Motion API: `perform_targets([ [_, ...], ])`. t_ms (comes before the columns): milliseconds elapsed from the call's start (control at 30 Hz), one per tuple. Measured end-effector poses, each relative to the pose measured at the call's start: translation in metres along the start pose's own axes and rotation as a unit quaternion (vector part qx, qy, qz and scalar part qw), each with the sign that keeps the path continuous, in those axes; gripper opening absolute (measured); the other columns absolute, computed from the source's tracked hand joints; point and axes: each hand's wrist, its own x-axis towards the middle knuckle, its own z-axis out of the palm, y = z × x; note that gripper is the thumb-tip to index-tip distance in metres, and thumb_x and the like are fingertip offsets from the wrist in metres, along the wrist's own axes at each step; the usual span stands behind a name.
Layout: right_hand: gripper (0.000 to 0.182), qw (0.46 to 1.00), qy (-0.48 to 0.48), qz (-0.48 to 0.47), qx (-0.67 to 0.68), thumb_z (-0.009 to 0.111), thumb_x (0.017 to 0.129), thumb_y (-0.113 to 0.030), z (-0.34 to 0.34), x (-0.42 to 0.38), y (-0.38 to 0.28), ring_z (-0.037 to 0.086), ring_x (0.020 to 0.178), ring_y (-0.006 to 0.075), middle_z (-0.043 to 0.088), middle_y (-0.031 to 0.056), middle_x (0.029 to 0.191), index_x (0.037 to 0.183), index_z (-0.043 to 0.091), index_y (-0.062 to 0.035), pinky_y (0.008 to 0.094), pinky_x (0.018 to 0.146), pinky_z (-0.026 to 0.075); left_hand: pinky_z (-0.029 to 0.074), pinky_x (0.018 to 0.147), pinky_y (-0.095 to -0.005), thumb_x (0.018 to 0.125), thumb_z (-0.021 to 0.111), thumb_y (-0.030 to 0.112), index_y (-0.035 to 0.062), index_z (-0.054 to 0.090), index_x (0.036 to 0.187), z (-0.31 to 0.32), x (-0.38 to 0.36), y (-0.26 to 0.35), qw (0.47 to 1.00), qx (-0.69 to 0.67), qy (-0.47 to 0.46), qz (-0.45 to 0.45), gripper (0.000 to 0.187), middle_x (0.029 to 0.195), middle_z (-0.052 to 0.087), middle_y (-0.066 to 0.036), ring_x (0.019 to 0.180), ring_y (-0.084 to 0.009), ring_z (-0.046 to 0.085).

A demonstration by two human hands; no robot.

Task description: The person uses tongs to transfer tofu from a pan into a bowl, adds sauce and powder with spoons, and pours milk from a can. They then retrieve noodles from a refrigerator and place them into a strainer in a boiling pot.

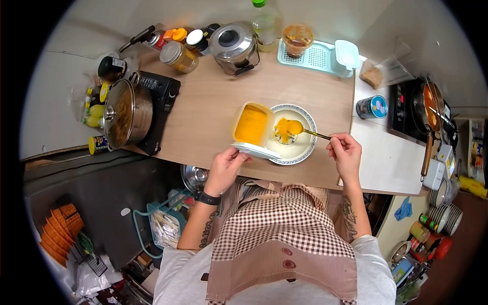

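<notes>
A square plastic container (252,124) of yellow-orange powder stands on the wooden counter, overlapping the left side of a bowl. My left hand (226,166), fingers closed, grips the pale lid (256,150) at the container's near edge. Between the thumb and fingers of my right hand (346,153) is the handle of a spoon (316,133). The spoon's head, over the bowl, carries yellow powder (294,127). More of this powder lies in the white bowl (307,146), which has a blue patterned rim.
At left a lidded pot (131,116) sits on a black cooker (160,91). A kettle (233,47), jars and a bottle (264,30) line the back. A blue can (372,107) and a pan (432,104) on a hob are at right.
</notes>
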Motion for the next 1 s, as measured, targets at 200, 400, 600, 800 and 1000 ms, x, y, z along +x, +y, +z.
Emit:
perform_targets([
  [200, 0.019, 0.959, -0.019, -0.24, -0.153, 0.069, 0.089, -0.001, 0.02, -0.005, -0.051, 0.061, 0.066, 0.0066, 0.071, 0.004, 0.081, 0.107, 0.07, 0.0034, 0.0216, 0.059, 0.05, 0.053, 0.083, -0.0287, 0.104, 0.056, 0.017, -0.0054, 0.064, 0.115, 0.042, 0.037, 0.026, 0.994, -0.056, -0.095, 0.008, 0.027, 0.093, 0.073, -0.01, 0.086, -0.014, 0.068],
  [400, 0.046, 0.952, 0.113, -0.263, -0.109, 0.069, 0.082, 0.0, -0.057, 0.025, -0.017, 0.056, 0.083, 0.0125, 0.06, 0.0062, 0.102, 0.128, 0.062, 0.0001, 0.0223, 0.071, 0.046, 0.052, 0.08, -0.0275, 0.107, 0.048, 0.04, 0.0012, 0.063, 0.107, 0.096, 0.134, 0.054, 0.983, -0.147, -0.106, -0.034, 0.042, 0.089, 0.07, -0.007, 0.084, -0.0138, 0.066],
  [600, 0.085, 0.935, 0.237, -0.178, -0.196, 0.08, 0.077, -0.012, -0.138, 0.072, 0.029, 0.046, 0.133, 0.0266, 0.047, 0.0143, 0.141, 0.149, 0.036, -0.0028, 0.0394, 0.106, 0.041, 0.05, 0.077, -0.0248, 0.105, 0.046, 0.05, 0.0045, 0.059, 0.105, 0.151, 0.251, 0.056, 0.981, -0.167, -0.081, -0.064, 0.047, 0.092, 0.069, -0.007, 0.085, -0.0123, 0.065],
  [800, 0.096, 0.973, 0.128, -0.147, -0.124, 0.086, 0.07, -0.012, -0.146, 0.129, 0.044, 0.049, 0.133, 0.0254, 0.049, 0.0161, 0.145, 0.149, 0.032, -0.004, 0.0373, 0.109, 0.042, 0.049, 0.084, -0.0271, 0.106, 0.042, 0.052, 0.0007, 0.049, 0.129, 0.182, 0.307, 0.066, 0.971, -0.199, -0.115, -0.067, 0.056, 0.112, 0.07, -0.016, 0.099, -0.0147, 0.062],
  [1000, 0.076, 0.958, 0.088, -0.135, -0.235, 0.087, 0.067, -0.013, -0.121, 0.119, 0.011, 0.064, 0.11, 0.0201, 0.066, 0.0095, 0.118, 0.133, 0.049, -0.0056, 0.0326, 0.098, 0.049, 0.048, 0.083, -0.0264, 0.106, 0.043, 0.049, 0.0041, 0.04, 0.143, 0.145, 0.259, 0.072, 0.978, -0.182, -0.094, -0.039, 0.058, 0.113, 0.07, -0.014, 0.099, -0.0138, 0.063],
])
